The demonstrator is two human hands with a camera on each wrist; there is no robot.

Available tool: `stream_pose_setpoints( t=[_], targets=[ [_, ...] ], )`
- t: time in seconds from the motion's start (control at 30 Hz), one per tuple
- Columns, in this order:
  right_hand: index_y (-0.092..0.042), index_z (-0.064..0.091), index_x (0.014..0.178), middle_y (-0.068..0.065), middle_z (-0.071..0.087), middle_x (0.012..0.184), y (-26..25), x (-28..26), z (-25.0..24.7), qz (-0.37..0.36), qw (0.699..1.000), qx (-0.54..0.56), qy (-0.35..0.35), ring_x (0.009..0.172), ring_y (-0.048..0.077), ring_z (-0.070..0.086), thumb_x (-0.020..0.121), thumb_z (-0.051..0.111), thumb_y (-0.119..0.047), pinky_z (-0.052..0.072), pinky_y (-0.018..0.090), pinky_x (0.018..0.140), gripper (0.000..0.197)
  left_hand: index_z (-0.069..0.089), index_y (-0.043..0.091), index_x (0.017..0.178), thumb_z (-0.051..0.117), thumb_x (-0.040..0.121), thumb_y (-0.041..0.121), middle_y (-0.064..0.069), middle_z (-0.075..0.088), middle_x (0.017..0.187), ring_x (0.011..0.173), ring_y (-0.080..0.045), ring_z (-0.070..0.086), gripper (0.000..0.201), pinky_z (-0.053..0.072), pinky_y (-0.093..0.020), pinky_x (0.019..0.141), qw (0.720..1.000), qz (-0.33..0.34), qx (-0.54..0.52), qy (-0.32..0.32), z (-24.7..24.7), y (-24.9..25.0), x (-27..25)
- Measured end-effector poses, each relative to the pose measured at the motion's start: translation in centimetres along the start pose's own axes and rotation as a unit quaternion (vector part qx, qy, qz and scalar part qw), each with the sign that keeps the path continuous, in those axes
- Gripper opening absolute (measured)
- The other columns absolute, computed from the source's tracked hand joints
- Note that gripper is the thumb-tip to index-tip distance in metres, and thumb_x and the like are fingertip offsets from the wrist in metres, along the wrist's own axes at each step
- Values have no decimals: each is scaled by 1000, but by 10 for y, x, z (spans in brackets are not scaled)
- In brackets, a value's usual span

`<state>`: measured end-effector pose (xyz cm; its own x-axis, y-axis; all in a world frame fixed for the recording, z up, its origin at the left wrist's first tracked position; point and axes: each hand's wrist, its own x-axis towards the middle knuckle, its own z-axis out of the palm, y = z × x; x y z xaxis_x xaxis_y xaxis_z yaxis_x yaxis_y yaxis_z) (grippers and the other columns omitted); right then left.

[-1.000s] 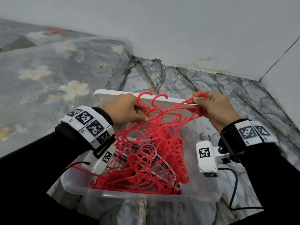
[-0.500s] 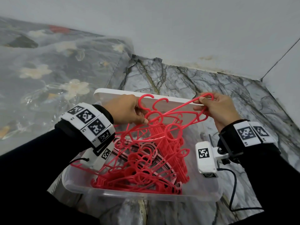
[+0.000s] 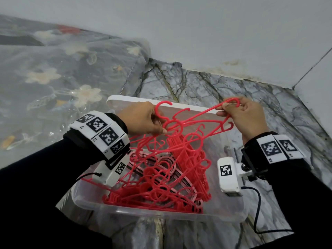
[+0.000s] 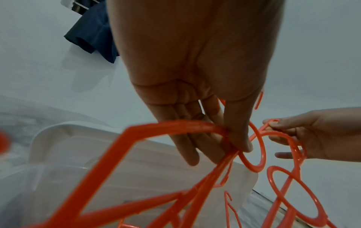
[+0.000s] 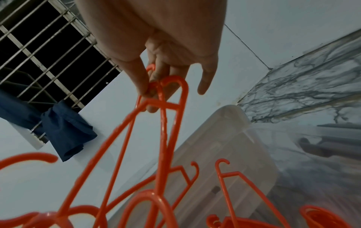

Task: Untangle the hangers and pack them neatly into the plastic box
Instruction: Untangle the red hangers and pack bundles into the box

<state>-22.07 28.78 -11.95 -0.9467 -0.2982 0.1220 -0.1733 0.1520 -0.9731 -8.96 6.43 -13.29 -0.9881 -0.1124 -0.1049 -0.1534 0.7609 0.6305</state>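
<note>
A tangle of red plastic hangers [image 3: 161, 178] fills the clear plastic box [image 3: 161, 212] on the marble floor. My left hand [image 3: 143, 121] pinches the neck of a raised hanger [image 3: 194, 121] beside its ring, thumb against fingers [image 4: 236, 138]. My right hand [image 3: 246, 117] pinches the curved shoulder end of a lifted hanger [image 5: 171, 95] between thumb and fingers. Both hands hold the raised hangers above the box's far side, and linked hangers trail down from them into the pile.
The box's white lid [image 3: 136, 100] lies behind the box. A floral plastic-covered sheet [image 3: 53, 83] spreads at the left. A white wall [image 3: 197, 33] rises behind the marble floor [image 3: 206, 85]. A barred window [image 5: 39, 50] and blue cloth [image 5: 66, 131] show in the right wrist view.
Both hands have risen a little and drawn apart. The right hand has pulled its hanger end up and to the right, stretching the raised hangers.
</note>
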Motion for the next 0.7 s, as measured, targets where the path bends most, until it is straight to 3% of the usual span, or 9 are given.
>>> stream_pose_setpoints(
  t=[0.07, 0.13, 0.2, 0.27, 0.33, 0.4, 0.57, 0.63, 0.7],
  targets=[
    [-15, 57, 83, 3, 68, 73, -1, 0, -1, -5, 1000, -11, -10, 50, 7, 65, 91, 53, 3, 54, 17, 55, 20, 73, 12, 85, 76, 79, 29, 4, 71, 70, 62, -5, 62, 18, 48, -25, 70, 1000, 1, 21, -22, 0, -2, -1],
    [-15, 54, 84, 4, 67, 76, -1, 1, -3, -6, 1000, -6, -26, 49, 9, 65, 93, 49, 3, 55, 21, 58, 21, 70, 15, 80, 74, 81, 29, 6, 65, 64, 58, -6, 57, 15, 44, -20, 62, 998, 8, 49, -25, 1, -4, -1],
    [-15, 52, 85, 0, 68, 69, -3, 4, -6, -1, 999, 7, -33, 45, 8, 62, 94, 47, 3, 53, 18, 53, 21, 56, 22, 65, 72, 83, 28, 12, 50, 56, 51, -2, 44, 24, 30, -11, 52, 995, 30, 93, -14, 0, -4, -1],
    [-15, 52, 85, -3, 68, 62, -4, 6, -9, 11, 999, 11, -43, 42, 6, 58, 94, 47, 3, 51, 16, 51, 21, 47, 25, 67, 69, 86, 26, 16, 43, 58, 50, 2, 42, 28, 30, -8, 50, 993, 46, 110, -14, -1, -4, -1],
    [-16, 53, 85, 1, 68, 69, -4, 5, -10, 21, 997, 0, -72, 41, 6, 55, 94, 48, 3, 51, 16, 51, 21, 54, 25, 77, 67, 88, 24, 19, 46, 63, 55, 11, 48, 17, 33, -3, 54, 994, 54, 89, -26, 0, -4, -1],
    [-16, 53, 86, 9, 65, 78, -3, 5, -9, 30, 995, -14, -98, 41, 6, 52, 94, 48, 3, 50, 16, 52, 21, 64, 16, 85, 64, 90, 25, 20, 52, 65, 57, 15, 51, 9, 35, -3, 56, 995, 61, 68, -36, 4, -3, -1],
    [-12, 52, 90, 11, 61, 75, 0, 3, -3, 71, 989, -5, -133, 38, 6, 47, 93, 47, 5, 44, 16, 46, 18, 60, 9, 99, 56, 94, 21, 9, 60, 79, 64, -17, 65, 13, 39, -6, 56, 995, 100, 20, 0, 9, 3, -1],
    [-12, 53, 92, 11, 61, 74, 3, -2, 4, 83, 985, -18, -150, 39, 5, 47, 93, 48, 5, 43, 15, 46, 17, 58, 5, 104, 53, 96, 21, 2, 62, 85, 64, -19, 61, 18, 39, -10, 57, 992, 119, 17, 35, 10, 5, 1],
    [-14, 52, 90, 10, 62, 72, 5, -7, 14, 85, 985, -26, -148, 40, 4, 48, 92, 50, 5, 44, 15, 49, 18, 55, 6, 100, 49, 98, 24, 0, 60, 82, 65, -14, 52, 20, 38, -22, 61, 990, 125, 40, 49, 11, 3, 2]
  ],
)
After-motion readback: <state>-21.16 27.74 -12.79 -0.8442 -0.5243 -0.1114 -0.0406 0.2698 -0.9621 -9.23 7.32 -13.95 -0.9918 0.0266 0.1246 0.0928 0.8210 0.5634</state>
